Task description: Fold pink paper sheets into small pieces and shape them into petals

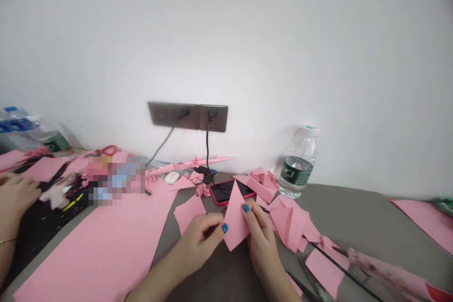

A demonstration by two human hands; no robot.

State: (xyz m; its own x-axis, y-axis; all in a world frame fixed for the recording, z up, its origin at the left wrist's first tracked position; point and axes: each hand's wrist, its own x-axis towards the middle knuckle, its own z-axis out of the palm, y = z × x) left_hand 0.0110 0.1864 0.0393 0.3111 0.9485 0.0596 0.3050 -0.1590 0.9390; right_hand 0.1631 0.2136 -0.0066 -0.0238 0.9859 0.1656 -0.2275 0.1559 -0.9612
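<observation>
A small folded piece of pink paper, pointed at the top, is held upright between my two hands. My left hand pinches its lower left edge, with the thumb on top. On the right edge, my right hand grips it with the thumb in front and the fingers behind. Behind the paper lies a phone with a pink rim, partly covered by it. Folded pink pieces are heaped to the right of my right hand.
A large pink sheet covers the table's left part. A water bottle stands near the wall. Scissors lie at the lower right. Another person's hand is at far left. Cables run from the wall sockets.
</observation>
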